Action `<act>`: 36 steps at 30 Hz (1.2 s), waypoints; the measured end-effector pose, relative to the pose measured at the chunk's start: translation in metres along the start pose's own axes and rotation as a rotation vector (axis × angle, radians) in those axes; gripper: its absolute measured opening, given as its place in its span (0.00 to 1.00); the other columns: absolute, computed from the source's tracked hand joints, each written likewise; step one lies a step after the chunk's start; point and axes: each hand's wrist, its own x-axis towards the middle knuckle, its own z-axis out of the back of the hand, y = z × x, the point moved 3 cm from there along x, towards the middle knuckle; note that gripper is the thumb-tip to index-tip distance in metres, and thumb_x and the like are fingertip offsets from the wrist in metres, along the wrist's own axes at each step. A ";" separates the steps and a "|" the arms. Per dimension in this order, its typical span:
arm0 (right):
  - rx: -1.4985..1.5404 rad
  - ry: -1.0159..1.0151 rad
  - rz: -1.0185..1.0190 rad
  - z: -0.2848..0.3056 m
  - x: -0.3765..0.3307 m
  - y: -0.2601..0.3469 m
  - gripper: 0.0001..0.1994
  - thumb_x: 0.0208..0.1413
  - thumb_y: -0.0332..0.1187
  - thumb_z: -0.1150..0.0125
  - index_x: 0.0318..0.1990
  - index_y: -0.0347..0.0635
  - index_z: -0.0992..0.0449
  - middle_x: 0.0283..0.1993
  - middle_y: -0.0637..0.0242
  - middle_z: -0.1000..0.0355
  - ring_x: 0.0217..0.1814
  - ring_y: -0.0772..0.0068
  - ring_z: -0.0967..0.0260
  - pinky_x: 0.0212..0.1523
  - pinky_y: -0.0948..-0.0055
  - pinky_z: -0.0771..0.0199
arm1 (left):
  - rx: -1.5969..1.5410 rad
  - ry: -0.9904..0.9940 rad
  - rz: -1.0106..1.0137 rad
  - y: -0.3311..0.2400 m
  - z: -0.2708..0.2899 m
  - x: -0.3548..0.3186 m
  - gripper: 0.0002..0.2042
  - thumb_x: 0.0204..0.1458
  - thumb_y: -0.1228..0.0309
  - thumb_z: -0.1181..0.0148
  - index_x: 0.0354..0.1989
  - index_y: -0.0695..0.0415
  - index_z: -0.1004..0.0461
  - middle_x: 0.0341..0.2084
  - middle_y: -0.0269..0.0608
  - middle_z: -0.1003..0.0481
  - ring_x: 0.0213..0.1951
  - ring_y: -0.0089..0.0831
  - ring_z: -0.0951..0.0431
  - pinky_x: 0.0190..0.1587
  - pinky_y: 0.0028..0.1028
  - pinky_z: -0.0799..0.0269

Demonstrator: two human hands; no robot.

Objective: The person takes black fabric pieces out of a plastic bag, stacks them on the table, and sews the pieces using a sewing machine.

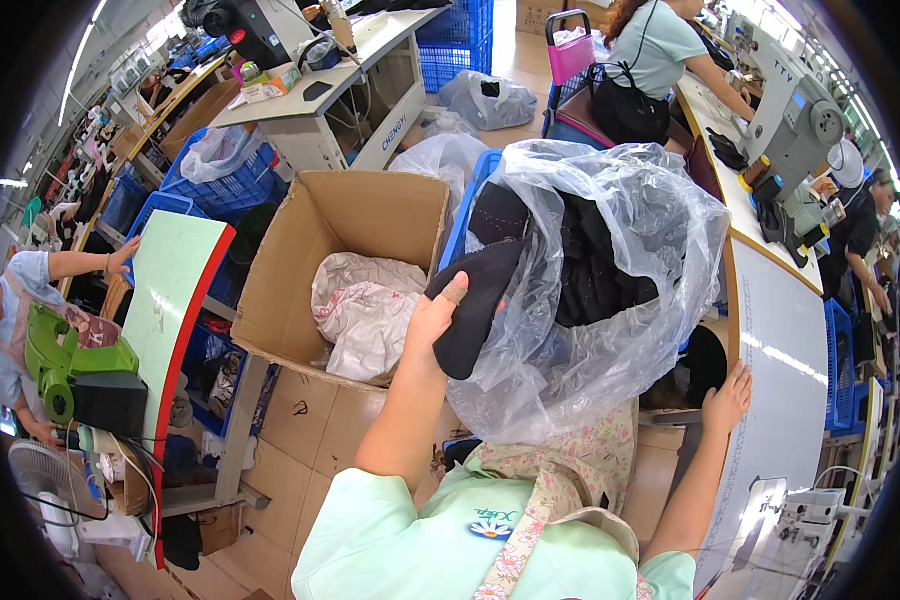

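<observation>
Left hand (pixel 432 322) pinching black fabric piece (pixel 475 305), thumb on top, fingers hidden beneath, holding it up beside clear plastic bag (pixel 610 300) bulging with more dark fabric. Right hand (pixel 727 398) resting on edge of white worktable (pixel 785 370), fingers loosely together, gripping nothing. Open cardboard box (pixel 345 215) sitting just left of bag, holding crumpled white bag (pixel 365 310). Another person sitting at sewing machine (pixel 795 130) beyond.

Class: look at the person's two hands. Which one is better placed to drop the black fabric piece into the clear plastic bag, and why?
Left. The left hand already holds the black fabric piece right at the clear plastic bag. The right hand rests on the white table edge, off to the side.
</observation>
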 end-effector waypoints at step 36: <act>0.052 -0.002 -0.021 -0.010 -0.006 -0.011 0.43 0.40 0.26 0.40 0.68 0.43 0.51 0.69 0.53 0.49 0.70 0.52 0.52 0.67 0.58 0.51 | 0.076 0.063 0.036 -0.002 -0.007 -0.010 0.20 0.54 0.62 0.41 0.48 0.66 0.29 0.34 0.50 0.22 0.30 0.35 0.19 0.28 0.25 0.23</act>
